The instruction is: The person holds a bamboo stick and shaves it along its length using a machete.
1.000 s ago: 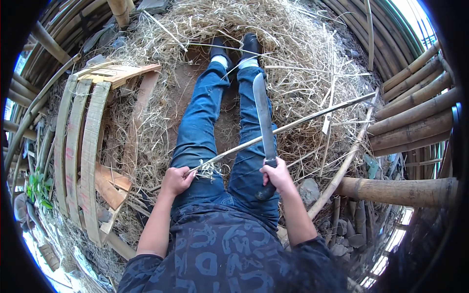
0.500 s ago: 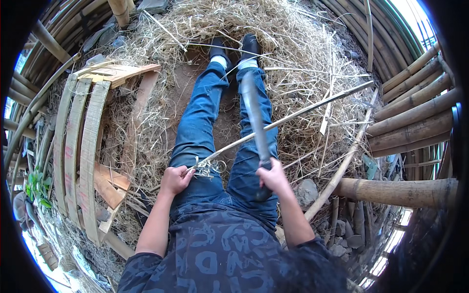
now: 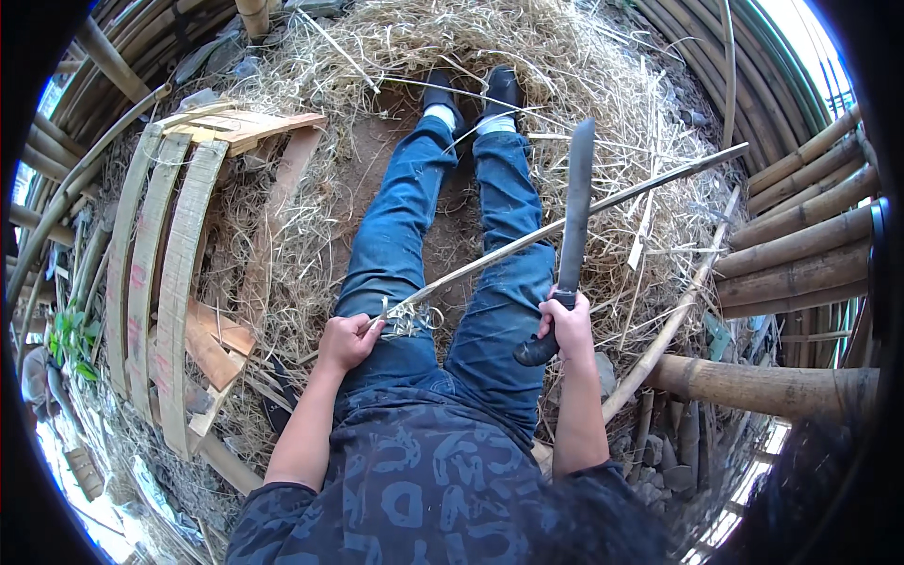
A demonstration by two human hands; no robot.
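Observation:
A long bamboo strip [image 3: 499,252] slants across my thighs, rising to the far right. Its near end is pinched in my left hand [image 3: 348,342], which rests over my left thigh. Thin curled shavings [image 3: 407,322] cling to the strip and the jeans just beyond those fingers. My right hand [image 3: 569,328] is wrapped round the black handle of a machete [image 3: 576,207], over the right side of my lap. The wide dark blade points away from me, nearly upright in the picture, and passes in front of the strip's far half.
Dry shavings and thin strips [image 3: 603,104] cover the ground around my legs. A slatted wooden pallet [image 3: 186,282] lies at the left. Stacked bamboo poles [image 3: 800,245] line the right, with one thick pole [image 3: 772,384] reaching toward me. Stones lie by my right elbow.
The machete has swung to the right, away from over my right thigh, and its blade is no longer blurred. My left hand keeps its hold on the bamboo strip.

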